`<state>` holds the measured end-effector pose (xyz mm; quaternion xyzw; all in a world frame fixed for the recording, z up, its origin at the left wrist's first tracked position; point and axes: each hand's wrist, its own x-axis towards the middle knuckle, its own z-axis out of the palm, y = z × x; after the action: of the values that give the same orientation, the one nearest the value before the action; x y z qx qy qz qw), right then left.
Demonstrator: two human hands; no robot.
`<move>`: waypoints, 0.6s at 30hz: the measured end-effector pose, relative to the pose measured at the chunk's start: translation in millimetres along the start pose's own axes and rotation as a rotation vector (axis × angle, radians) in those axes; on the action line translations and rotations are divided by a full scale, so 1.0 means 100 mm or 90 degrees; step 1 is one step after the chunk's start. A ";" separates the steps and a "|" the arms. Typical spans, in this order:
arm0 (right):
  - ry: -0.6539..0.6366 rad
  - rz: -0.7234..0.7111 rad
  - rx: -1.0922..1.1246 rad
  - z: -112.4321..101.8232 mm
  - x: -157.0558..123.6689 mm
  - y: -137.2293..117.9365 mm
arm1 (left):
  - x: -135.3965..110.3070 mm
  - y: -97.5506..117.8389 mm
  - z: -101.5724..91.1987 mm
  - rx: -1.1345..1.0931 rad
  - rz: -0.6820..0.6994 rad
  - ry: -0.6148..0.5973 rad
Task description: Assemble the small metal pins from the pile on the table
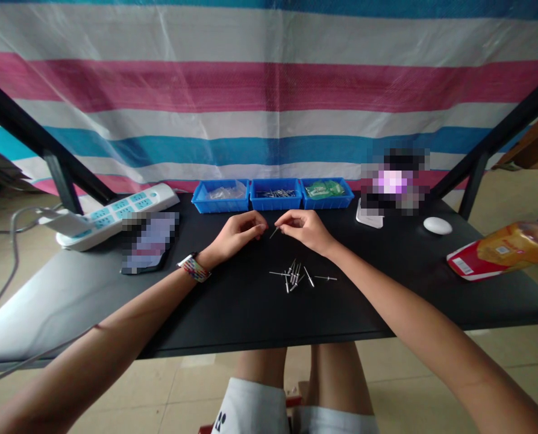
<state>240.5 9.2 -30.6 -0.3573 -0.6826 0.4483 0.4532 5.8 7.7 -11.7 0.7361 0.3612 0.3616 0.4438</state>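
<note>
Pinched between thumb and fingertips of my right hand (307, 230) is a thin metal blind rivet (274, 232), its pin pointing down and left. My left hand (239, 234) sits just across from it, thumb and fingers pressed together; whether anything is between them I cannot make out. Nearer the table's front lies a loose pile of blind rivets (294, 275), several of them, pointing in different directions. Behind my hands, the middle blue bin (276, 202) contains more such metal pieces.
Left of it stands a blue bin (218, 206) with clear plastic bags; to its right, a blue bin (327, 201) with a green bag. A power strip (115, 214) and a phone (151, 241) lie left. A white oval object (437, 226) and a bottle (503, 250) are right.
</note>
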 end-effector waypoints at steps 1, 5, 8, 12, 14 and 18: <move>0.020 0.012 0.021 0.01 0.00 0.01 | 0.00 0.00 0.00 -0.006 0.002 0.001; 0.080 0.030 0.084 0.07 -0.01 0.01 | 0.00 0.00 0.02 0.000 0.006 -0.001; 0.096 0.028 0.106 0.09 -0.02 0.01 | -0.01 0.00 0.02 0.017 0.006 0.001; 0.078 0.035 0.088 0.11 -0.02 0.03 | -0.01 -0.01 0.02 0.014 0.014 0.010; 0.069 0.039 0.083 0.12 -0.02 0.05 | -0.01 -0.02 0.01 0.011 0.014 0.011; 0.057 0.039 0.083 0.12 -0.02 0.06 | -0.01 -0.04 0.00 0.013 0.008 0.012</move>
<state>230.2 5.4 -38.9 -0.3675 -0.6199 0.4889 0.4916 4.2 8.4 -14.9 0.7391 0.3645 0.3678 0.4308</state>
